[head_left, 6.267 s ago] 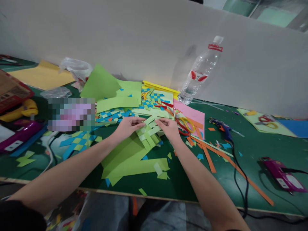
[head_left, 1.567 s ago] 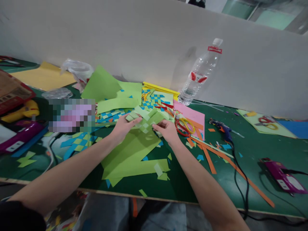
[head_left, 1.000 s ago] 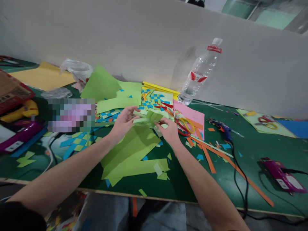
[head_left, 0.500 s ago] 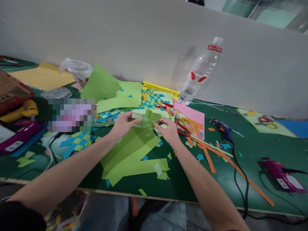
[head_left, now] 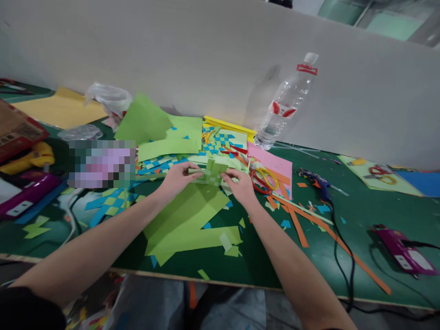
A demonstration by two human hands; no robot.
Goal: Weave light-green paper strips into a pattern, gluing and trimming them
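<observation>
Between my hands is a small weave of paper strips (head_left: 213, 176) in light and darker green, held just above the table. My left hand (head_left: 179, 178) pinches the pale strip ends on its left side, thumb toward me. On the other side, my right hand (head_left: 239, 182) has its thumb and forefinger closed on the weave's right edge. Some strip ends stick up from its top. Under it lies a large green paper sheet (head_left: 192, 206). Blue-and-green woven paper pieces (head_left: 220, 143) are spread behind the hands.
Red and yellow scissors (head_left: 264, 179) lie right of my right hand, near orange paper strips (head_left: 295, 220). A blue glue gun (head_left: 318, 183) with a black cable rests farther right. A plastic bottle (head_left: 285, 105) leans by the wall. Green sheets (head_left: 147, 121) stand behind.
The weave was tilted flat earlier; now it is turned with its strip ends upward. My left hand loosened its fingers about a second ago and has closed on the strips again.
</observation>
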